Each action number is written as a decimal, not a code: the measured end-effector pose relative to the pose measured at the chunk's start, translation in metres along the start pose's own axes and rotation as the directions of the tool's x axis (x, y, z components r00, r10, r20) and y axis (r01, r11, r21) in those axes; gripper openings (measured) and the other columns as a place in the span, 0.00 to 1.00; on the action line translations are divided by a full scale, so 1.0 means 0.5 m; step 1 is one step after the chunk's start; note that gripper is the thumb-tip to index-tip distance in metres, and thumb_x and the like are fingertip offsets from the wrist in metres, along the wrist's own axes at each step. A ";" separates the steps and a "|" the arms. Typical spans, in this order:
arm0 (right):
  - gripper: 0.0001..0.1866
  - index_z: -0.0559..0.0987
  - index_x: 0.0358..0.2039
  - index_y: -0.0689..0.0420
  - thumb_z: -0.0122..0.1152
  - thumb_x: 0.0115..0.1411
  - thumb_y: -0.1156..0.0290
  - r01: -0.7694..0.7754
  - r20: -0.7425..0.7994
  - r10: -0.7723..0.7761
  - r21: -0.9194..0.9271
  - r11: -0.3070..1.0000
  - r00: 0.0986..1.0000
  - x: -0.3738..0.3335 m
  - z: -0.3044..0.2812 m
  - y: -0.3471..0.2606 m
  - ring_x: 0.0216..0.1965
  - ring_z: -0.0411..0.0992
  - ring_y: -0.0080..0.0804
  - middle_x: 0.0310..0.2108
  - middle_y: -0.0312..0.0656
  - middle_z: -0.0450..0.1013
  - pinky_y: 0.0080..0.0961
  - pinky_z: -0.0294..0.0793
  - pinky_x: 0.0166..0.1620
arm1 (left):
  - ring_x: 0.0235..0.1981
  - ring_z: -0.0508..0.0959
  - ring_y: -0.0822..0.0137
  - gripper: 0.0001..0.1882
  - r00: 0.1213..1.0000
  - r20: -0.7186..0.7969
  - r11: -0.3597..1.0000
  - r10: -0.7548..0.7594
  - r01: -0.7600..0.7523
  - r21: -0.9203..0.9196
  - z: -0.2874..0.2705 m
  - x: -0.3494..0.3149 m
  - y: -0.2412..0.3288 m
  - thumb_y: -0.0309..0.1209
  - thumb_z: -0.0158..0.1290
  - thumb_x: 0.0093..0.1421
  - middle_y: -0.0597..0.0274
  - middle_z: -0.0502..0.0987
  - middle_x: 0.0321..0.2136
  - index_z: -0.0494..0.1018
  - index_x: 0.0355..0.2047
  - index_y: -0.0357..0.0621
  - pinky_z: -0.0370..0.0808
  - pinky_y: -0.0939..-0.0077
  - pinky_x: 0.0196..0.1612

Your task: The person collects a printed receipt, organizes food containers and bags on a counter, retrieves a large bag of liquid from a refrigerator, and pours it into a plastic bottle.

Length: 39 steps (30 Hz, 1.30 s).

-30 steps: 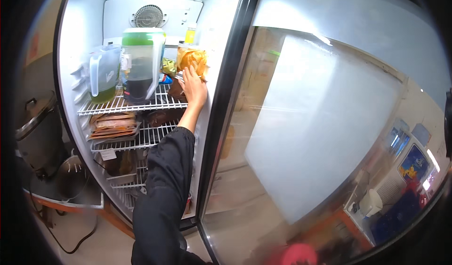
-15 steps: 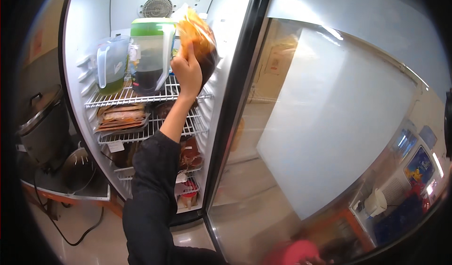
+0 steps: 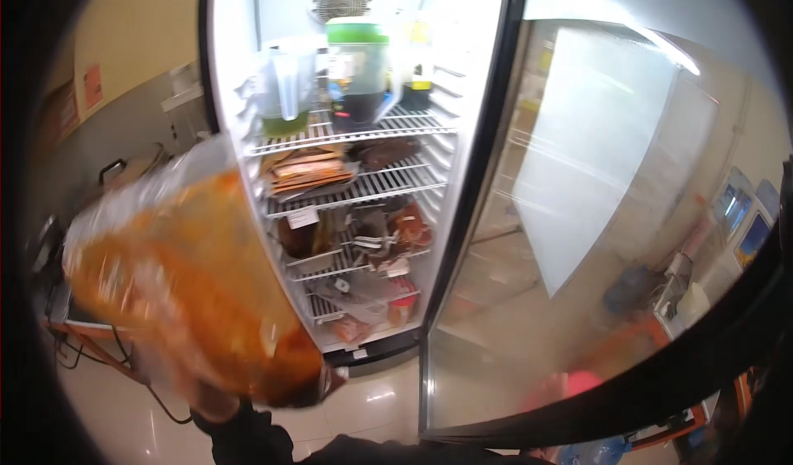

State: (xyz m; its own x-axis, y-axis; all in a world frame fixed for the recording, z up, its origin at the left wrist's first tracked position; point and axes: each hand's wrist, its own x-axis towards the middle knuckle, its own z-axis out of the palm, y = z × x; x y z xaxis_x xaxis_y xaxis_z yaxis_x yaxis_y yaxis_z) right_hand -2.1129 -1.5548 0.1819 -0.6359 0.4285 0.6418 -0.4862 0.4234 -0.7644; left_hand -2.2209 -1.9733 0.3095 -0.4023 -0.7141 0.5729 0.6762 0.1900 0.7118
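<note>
Plastic bag in left grip, orange contents, 2 part-filled pitchers

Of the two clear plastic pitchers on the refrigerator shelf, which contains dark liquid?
The clear plastic pitcher on the right, with the green lid; the left pitcher contains green liquid.

We read this as a kitchen, or a food-storage corner of one: a tall refrigerator with a see-through door stands open, its wire shelves bearing a green-lidded pitcher and packaged food (some too blurred to name), and at left, partly hidden, we see a large lidded pot.
</note>
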 end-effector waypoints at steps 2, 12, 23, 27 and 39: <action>0.50 0.48 0.62 0.58 0.69 0.43 0.64 0.081 0.056 -0.081 0.006 0.997 0.995 -0.041 0.051 0.002 0.58 0.54 0.54 0.61 0.62 0.45 0.43 0.58 0.55 | 0.50 0.68 0.67 0.19 0.996 -0.085 1.000 0.000 0.001 0.013 -0.114 -0.023 -0.014 0.38 0.45 0.64 0.55 0.68 0.50 0.68 0.48 0.34 0.65 0.75 0.51; 0.43 0.54 0.58 0.54 0.65 0.42 0.73 0.616 0.223 -0.614 0.071 0.785 0.757 -0.100 0.418 0.000 0.62 0.44 0.65 0.61 0.71 0.38 0.53 0.51 0.58 | 0.51 0.68 0.64 0.21 0.928 -0.309 0.967 0.210 -0.149 0.209 -0.411 -0.069 0.128 0.37 0.46 0.63 0.55 0.67 0.51 0.64 0.51 0.36 0.65 0.72 0.52; 0.41 0.60 0.61 0.45 0.61 0.45 0.78 0.623 0.269 -0.606 0.028 0.782 0.749 -0.039 0.835 -0.051 0.65 0.35 0.63 0.64 0.64 0.38 0.62 0.32 0.62 | 0.52 0.67 0.62 0.24 0.840 -0.338 0.882 0.424 -0.298 0.364 -0.447 -0.100 0.224 0.36 0.47 0.61 0.54 0.65 0.52 0.60 0.55 0.38 0.64 0.68 0.53; 0.41 0.57 0.63 0.43 0.57 0.46 0.78 0.619 0.294 -0.580 -0.053 0.783 0.759 -0.001 0.970 -0.053 0.65 0.37 0.63 0.64 0.63 0.36 0.63 0.36 0.61 | 0.53 0.67 0.61 0.26 0.814 -0.328 0.852 0.479 -0.341 0.398 -0.450 -0.111 0.246 0.36 0.47 0.60 0.54 0.64 0.53 0.59 0.56 0.39 0.64 0.66 0.54; 0.40 0.46 0.65 0.51 0.54 0.56 0.65 0.601 0.387 -0.545 -0.031 0.799 0.744 0.069 0.986 -0.061 0.67 0.36 0.54 0.65 0.60 0.38 0.58 0.35 0.63 | 0.47 0.71 0.63 0.23 0.962 0.077 0.905 0.261 -0.272 0.327 -0.424 -0.111 0.203 0.28 0.49 0.58 0.55 0.69 0.48 0.62 0.54 0.38 0.67 0.68 0.50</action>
State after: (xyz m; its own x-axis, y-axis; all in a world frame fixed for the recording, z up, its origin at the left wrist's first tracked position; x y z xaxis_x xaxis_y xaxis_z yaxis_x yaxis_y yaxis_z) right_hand -2.4156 -1.9466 0.1972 -0.4400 -0.2204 0.8705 -0.7519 0.6205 -0.2229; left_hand -1.9990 -2.0574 0.2638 -0.2581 -0.5858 0.7683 0.5191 0.5866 0.6216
